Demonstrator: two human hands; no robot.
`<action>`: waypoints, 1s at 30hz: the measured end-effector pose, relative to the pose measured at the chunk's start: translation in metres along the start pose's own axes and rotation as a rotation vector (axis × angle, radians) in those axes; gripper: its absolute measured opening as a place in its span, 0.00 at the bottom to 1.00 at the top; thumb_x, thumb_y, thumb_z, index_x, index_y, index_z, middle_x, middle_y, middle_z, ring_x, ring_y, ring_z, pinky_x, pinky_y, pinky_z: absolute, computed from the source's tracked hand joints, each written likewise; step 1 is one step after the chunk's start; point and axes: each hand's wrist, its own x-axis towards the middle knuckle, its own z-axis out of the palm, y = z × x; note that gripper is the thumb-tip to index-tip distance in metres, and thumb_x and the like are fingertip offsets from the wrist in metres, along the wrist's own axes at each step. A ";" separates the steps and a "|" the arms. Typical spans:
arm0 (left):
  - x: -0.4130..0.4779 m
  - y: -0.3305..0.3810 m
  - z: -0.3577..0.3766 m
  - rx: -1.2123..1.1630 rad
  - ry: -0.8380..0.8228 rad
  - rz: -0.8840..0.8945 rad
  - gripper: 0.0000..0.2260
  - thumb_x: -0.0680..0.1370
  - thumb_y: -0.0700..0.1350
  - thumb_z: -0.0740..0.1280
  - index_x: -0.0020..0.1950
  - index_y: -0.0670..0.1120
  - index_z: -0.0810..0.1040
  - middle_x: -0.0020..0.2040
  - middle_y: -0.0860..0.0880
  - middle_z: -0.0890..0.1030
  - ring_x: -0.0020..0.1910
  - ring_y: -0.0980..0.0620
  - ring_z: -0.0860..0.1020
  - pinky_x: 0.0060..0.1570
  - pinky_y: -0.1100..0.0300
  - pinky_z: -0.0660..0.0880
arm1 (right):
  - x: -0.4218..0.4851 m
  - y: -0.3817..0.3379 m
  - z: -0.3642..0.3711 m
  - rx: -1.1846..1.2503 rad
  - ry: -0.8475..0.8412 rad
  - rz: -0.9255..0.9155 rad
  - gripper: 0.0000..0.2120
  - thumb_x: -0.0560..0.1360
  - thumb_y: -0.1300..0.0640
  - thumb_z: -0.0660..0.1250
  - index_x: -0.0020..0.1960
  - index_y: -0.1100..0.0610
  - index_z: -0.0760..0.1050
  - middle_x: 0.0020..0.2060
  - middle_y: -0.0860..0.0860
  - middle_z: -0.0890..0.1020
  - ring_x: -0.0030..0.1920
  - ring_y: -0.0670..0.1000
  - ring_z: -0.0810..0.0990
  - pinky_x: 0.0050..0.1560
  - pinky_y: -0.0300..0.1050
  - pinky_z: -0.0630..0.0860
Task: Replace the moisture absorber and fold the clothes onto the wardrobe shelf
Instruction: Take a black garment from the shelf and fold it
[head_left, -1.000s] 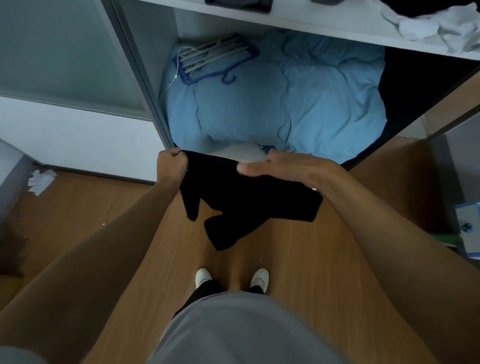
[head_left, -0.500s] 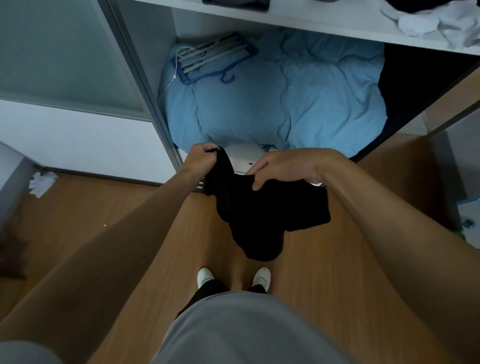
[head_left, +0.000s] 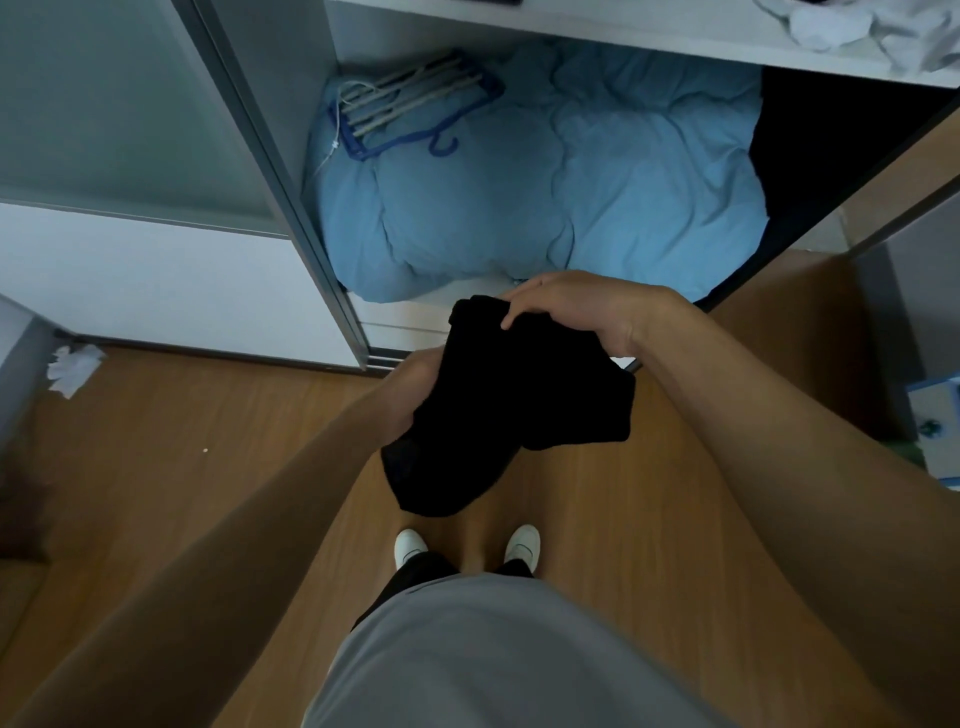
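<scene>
Wood floor (head_left: 208, 441) near, open wardrobe (head_left: 291, 130) far. Blue duvet (head_left: 597, 197) fills its lower compartment, hangers (head_left: 415, 104) lie on the duvet's far left. Black garment (head_left: 498, 415) is bunched in mid-air at centre, above the floor and just near of the wardrobe. Right hand (head_left: 576, 312) curls fingers over its far top edge; left hand (head_left: 408, 387) clutches its left side, fingers buried in cloth. 2 white shoes (head_left: 410, 545) below.

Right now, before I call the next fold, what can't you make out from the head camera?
Head view only.
- Left hand: fingers covered by the black garment; grip unclear.
- Wardrobe shelf and white clothes: cut off by the top edge.
- Blue-and-white box: cut by the right edge; unidentifiable.
- Dark wardrobe corner: too dim to see inside.
</scene>
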 end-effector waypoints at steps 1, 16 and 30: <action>-0.002 -0.005 -0.004 -0.094 -0.071 -0.005 0.11 0.84 0.53 0.58 0.59 0.52 0.78 0.66 0.47 0.79 0.53 0.55 0.83 0.51 0.61 0.79 | 0.001 0.001 -0.002 0.044 0.048 0.021 0.04 0.70 0.57 0.73 0.45 0.53 0.85 0.35 0.50 0.86 0.35 0.47 0.84 0.42 0.42 0.82; -0.021 0.008 -0.004 -0.109 -0.252 0.158 0.13 0.78 0.49 0.65 0.36 0.53 0.85 0.33 0.54 0.83 0.35 0.59 0.83 0.34 0.68 0.75 | 0.007 0.002 -0.046 0.866 0.168 -0.146 0.24 0.79 0.47 0.63 0.68 0.61 0.75 0.55 0.58 0.83 0.53 0.56 0.83 0.53 0.48 0.82; -0.018 0.037 -0.007 -0.419 -0.078 0.101 0.15 0.81 0.56 0.63 0.62 0.50 0.79 0.60 0.49 0.84 0.60 0.49 0.81 0.50 0.61 0.80 | 0.022 0.104 -0.004 0.475 0.062 0.130 0.29 0.73 0.42 0.73 0.69 0.55 0.74 0.63 0.54 0.81 0.62 0.58 0.80 0.61 0.55 0.78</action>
